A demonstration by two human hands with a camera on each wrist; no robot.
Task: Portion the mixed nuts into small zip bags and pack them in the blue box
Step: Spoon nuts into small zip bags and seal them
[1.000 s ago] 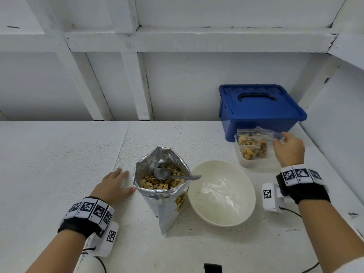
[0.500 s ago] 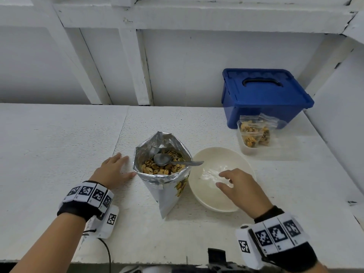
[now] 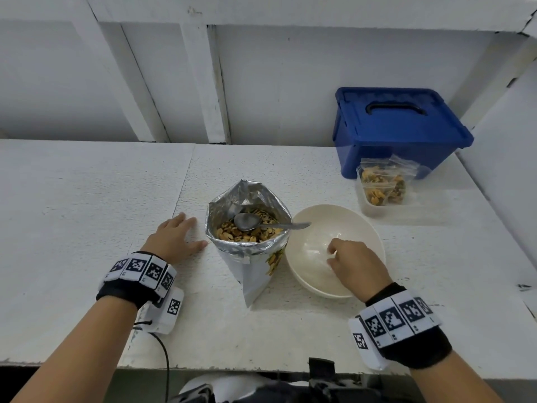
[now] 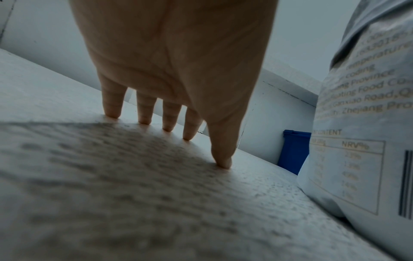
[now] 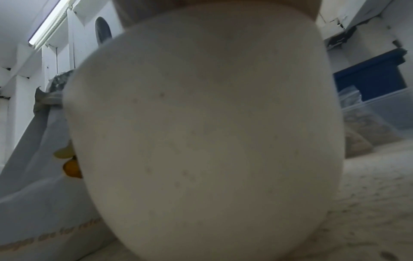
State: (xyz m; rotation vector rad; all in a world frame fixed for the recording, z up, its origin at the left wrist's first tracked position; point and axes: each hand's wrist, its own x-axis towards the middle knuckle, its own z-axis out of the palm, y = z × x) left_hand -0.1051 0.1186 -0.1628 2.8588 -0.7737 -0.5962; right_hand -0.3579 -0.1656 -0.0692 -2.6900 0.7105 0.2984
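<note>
The foil nut bag (image 3: 249, 228) stands upright, metal spoon (image 3: 270, 223) handle pointing right over the round bowl (image 3: 369, 225); left hand (image 3: 174, 238) flat, right hand (image 3: 356, 267) curled inside, grip unclear.

Both forearms are bare. Each wrist wears a black band (image 3: 418, 349) topped by white tiles printed with black square codes (image 3: 142, 270). A white camera block (image 3: 165, 312) hangs under the left wrist, trailing a thin black cable (image 3: 165, 359).

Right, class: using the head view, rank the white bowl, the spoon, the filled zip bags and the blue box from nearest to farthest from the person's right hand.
1. White bowl: under the right hand, which reaches into it.
2. Spoon: to the left, lying in the nut bag.
3. Filled zip bags: beyond the bowl, in a clear tub.
4. Blue box: farthest back, lid shut.
</note>
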